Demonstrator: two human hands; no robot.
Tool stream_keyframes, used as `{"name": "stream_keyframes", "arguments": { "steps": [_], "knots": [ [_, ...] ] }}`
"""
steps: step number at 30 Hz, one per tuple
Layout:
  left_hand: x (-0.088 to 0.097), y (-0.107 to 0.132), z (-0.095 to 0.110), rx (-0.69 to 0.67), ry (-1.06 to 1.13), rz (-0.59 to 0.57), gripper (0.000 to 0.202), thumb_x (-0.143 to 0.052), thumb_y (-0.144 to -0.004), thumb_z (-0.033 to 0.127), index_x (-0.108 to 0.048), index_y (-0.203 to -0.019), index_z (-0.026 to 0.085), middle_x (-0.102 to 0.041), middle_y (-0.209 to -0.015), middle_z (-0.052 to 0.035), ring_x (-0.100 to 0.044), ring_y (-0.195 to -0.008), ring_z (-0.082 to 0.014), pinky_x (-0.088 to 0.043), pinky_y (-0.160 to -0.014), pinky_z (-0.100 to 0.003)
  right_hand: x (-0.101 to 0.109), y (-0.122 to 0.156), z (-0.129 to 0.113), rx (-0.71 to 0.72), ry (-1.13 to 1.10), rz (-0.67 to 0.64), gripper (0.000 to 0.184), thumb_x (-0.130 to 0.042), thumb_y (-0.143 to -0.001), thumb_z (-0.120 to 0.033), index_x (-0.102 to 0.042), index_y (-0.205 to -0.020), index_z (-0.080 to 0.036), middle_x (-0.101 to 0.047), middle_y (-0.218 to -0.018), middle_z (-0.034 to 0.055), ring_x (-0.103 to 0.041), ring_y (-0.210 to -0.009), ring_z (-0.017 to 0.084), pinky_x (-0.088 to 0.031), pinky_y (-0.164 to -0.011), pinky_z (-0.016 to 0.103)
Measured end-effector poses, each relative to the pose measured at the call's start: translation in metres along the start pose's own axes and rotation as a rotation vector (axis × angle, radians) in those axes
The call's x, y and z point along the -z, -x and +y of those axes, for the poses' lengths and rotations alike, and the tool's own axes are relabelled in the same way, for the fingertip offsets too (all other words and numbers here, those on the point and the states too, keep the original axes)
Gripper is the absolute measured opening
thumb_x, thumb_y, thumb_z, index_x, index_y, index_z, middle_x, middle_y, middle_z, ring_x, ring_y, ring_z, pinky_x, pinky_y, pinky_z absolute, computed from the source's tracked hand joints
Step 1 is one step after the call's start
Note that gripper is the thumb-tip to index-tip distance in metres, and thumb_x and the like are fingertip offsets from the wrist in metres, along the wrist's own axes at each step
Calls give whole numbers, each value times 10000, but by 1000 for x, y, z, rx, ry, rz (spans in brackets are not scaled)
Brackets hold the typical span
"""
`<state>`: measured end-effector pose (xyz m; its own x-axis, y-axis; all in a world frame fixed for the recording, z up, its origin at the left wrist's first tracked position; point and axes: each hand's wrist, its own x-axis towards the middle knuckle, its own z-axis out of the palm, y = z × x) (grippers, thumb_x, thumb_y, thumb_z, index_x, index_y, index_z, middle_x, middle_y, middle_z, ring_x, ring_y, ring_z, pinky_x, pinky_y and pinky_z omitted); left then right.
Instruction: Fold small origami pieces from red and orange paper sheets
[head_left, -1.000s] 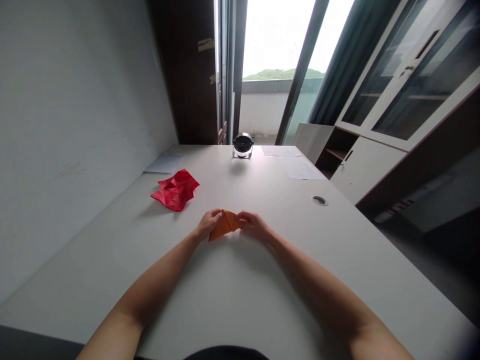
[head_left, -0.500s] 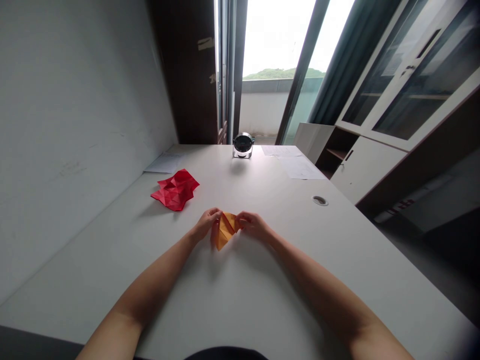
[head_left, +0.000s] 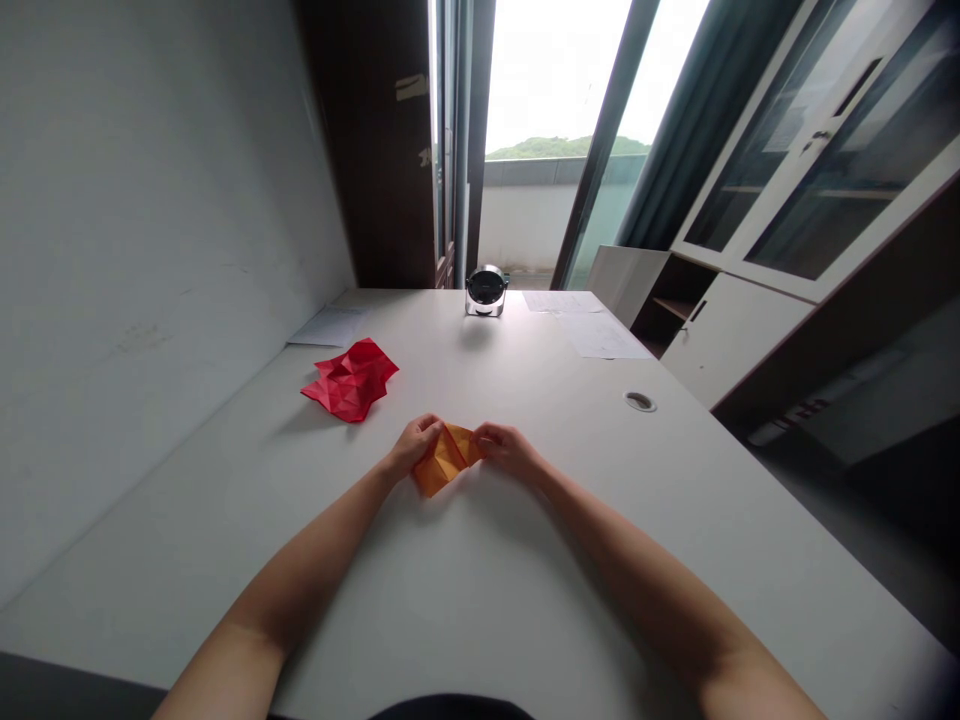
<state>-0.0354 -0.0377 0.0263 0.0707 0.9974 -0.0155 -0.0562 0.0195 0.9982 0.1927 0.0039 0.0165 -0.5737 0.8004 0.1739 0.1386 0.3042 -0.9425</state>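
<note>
A small folded orange paper sits at the middle of the white table, held between both hands. My left hand pinches its left side with the fingers curled. My right hand pinches its right corner, fingers closed too. The paper's lower tip points toward me and rests on or just above the tabletop. A creased red paper lies farther back to the left, apart from both hands.
A small black and silver fan stands at the table's far end. White sheets lie at the far right and one at the far left. A round cable hole is on the right. A wall borders the left side, cabinets the right.
The orange paper has been turned and reshaped between my fingers, its lower tip swinging down and slightly right, then back left. Both hands stayed in place.
</note>
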Motion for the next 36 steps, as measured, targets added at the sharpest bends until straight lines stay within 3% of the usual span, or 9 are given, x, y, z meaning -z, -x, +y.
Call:
{"name": "stream_keyframes", "arguments": {
  "steps": [8, 18, 29, 36],
  "knots": [
    [3, 0, -1, -15, -84, 3, 309, -611, -803, 467, -619, -790, 158, -566, -664, 15, -494, -584, -112, -382, -553, -217, 2, -1, 0, 16, 40, 28, 266, -578, -831, -401, -695, -877, -166, -630, -743, 26, -500, -667, 145, -378, -617, 254],
    [2, 2, 3, 5, 4, -52, 339, -628, -794, 467, -587, -701, 144, -525, -625, 19, -461, -571, -96, -354, -555, -207, 3, -1, 1, 25, -40, 5, 271, -602, -833, -399, -686, -884, -146, -651, -788, 40, -537, -705, 152, -412, -656, 268],
    [0, 1, 0, -26, 38, 22, 253, -651, -767, 395, -625, -854, 159, -570, -704, 19, -492, -610, -99, -384, -586, -206, 3, 0, 2, 0, -71, 9, 292, -627, -830, -424, -697, -898, -148, -667, -807, 44, -559, -713, 160, -430, -660, 270],
    [0, 0, 1, -31, 32, 24, 266, -659, -768, 405, -640, -840, 149, -578, -716, 8, -511, -644, -107, -408, -610, -207, 4, -1, 6, 12, -53, 8, 299, -623, -830, -426, -699, -898, -145, -665, -799, 47, -557, -712, 161, -431, -657, 271]
  ]
}}
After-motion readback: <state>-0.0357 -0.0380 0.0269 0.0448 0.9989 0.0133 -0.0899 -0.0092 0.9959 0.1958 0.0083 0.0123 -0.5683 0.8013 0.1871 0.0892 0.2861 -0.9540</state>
